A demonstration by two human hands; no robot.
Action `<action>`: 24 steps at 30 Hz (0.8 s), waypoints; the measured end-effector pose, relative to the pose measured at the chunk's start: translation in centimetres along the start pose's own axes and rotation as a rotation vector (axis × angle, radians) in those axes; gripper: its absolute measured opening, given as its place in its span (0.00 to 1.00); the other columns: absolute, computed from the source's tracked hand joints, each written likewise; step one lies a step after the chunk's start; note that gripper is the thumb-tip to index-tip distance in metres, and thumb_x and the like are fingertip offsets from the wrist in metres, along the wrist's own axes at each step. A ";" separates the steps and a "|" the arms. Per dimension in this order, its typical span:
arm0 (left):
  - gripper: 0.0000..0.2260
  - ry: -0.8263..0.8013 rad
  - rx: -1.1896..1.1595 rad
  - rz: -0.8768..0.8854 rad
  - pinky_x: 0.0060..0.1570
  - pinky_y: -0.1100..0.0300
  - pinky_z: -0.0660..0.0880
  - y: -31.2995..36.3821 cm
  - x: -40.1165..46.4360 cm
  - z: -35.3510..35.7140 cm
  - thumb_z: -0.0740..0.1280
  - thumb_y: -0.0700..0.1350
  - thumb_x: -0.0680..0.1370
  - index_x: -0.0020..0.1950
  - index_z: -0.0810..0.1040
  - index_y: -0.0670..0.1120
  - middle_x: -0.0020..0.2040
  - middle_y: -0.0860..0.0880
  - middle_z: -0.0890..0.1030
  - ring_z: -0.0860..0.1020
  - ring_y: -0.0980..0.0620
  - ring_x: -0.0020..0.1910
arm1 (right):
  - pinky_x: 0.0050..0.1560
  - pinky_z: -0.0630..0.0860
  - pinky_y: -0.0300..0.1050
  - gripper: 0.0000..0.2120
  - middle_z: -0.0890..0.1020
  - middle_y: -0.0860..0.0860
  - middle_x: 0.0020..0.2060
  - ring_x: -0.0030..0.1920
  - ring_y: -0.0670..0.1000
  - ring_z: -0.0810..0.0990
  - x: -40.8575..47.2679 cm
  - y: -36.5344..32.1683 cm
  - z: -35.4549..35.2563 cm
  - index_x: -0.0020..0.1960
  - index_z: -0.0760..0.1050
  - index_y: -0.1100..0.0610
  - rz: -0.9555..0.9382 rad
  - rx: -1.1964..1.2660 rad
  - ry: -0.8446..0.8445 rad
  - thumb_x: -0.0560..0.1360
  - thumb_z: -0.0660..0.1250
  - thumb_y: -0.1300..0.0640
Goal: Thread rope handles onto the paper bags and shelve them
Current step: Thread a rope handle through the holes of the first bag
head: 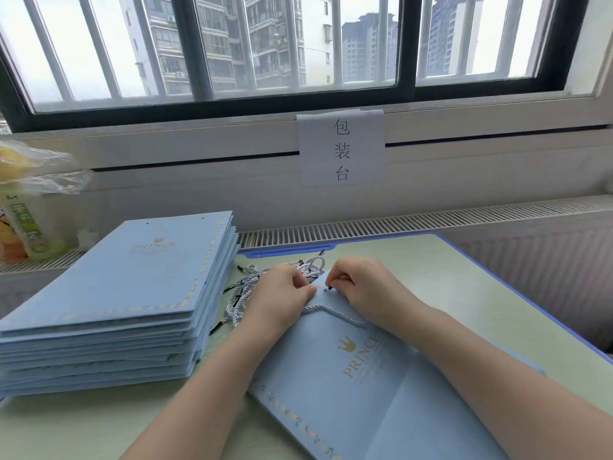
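— Nearest the lens, lower right of frame?
— Flat pale-blue paper bag (361, 386) on the table (491, 293), gold crown print up, both forearms lying across it.

— Left hand (282, 293)?
— Just left of frame centre, fingers curled, pressing the bag's top edge beside a punched hole (325, 290).

— Right hand (363, 287)?
— Just right of centre, fingers narrow, pinching the black tip (330, 288) of a rope handle (335, 313) at that hole. Rope trailing across the bag under both wrists.

— Behind the hands?
— Loose tangle of spare ropes (265, 280), grey-white with black tips, touching the bag's far edge.

— Left of frame?
— Tall stack of flat bags (109, 293), same blue, holes visible along the far edge.

— Farther back?
— Paper sign (341, 147) taped below the window (298, 44); a bottle (26, 224) under a plastic wrap at upper left.
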State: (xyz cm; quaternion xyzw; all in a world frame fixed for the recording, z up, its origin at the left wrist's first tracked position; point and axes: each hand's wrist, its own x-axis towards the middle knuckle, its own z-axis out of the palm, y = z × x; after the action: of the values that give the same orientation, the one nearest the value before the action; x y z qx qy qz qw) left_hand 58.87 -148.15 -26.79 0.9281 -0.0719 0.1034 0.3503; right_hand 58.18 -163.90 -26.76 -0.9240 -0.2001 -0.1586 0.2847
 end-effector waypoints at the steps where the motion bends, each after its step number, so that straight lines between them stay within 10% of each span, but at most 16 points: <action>1: 0.05 0.000 -0.006 0.006 0.40 0.60 0.68 0.0 0.0 0.0 0.69 0.43 0.74 0.38 0.78 0.47 0.35 0.53 0.76 0.75 0.51 0.40 | 0.49 0.70 0.42 0.07 0.81 0.53 0.46 0.48 0.52 0.76 0.0 0.0 0.1 0.50 0.79 0.61 -0.023 -0.040 -0.017 0.77 0.62 0.64; 14: 0.09 -0.164 -0.301 -0.066 0.25 0.70 0.63 0.1 -0.1 -1.2 0.66 0.40 0.77 0.37 0.80 0.45 0.24 0.54 0.72 0.67 0.60 0.22 | 0.39 0.70 0.48 0.02 0.76 0.53 0.41 0.40 0.53 0.71 -0.2 -0.5 0.7 0.44 0.74 0.59 -0.252 -0.204 0.089 0.76 0.64 0.64; 24: 0.06 -0.313 -0.515 -0.173 0.40 0.68 0.72 -0.1 0.2 -2.1 0.66 0.38 0.77 0.47 0.82 0.42 0.44 0.45 0.80 0.75 0.51 0.44 | 0.36 0.70 0.46 0.08 0.77 0.53 0.38 0.36 0.53 0.73 -0.3 -0.9 1.0 0.41 0.77 0.61 -0.338 -0.172 0.145 0.76 0.66 0.58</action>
State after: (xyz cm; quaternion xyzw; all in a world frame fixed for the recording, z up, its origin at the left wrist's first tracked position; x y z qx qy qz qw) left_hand 58.80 -146.75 -25.27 0.8162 -0.0694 -0.0926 0.5661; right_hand 57.74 -162.72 -27.27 -0.8843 -0.3173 -0.2867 0.1876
